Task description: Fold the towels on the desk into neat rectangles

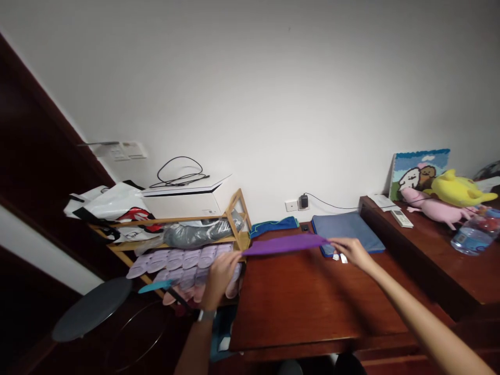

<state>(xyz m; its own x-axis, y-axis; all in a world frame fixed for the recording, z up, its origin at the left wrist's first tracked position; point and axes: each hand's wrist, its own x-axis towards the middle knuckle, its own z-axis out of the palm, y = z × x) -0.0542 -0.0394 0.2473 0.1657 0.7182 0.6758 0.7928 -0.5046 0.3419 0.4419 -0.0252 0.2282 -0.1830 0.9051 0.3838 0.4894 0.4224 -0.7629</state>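
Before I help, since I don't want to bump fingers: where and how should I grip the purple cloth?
Probably pinch the purple cloth midway along its near edge, coming from the wearer's side: the left hand and right hand hold its opposite ends, leaving its thin middle free.

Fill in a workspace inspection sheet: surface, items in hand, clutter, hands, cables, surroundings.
Surface: wooden desk, raised section at right.
Items in hand: purple cloth, held above the desk.
Clutter: blue cloth and grey-blue mat at the back; pink toy, yellow toy, bottle and remote on the raised section.
Hands: left hand and right hand each pinch one end of the purple cloth.
Cables: black cable on white box; thin cord from wall plug.
Surroundings: rack and stool at left.
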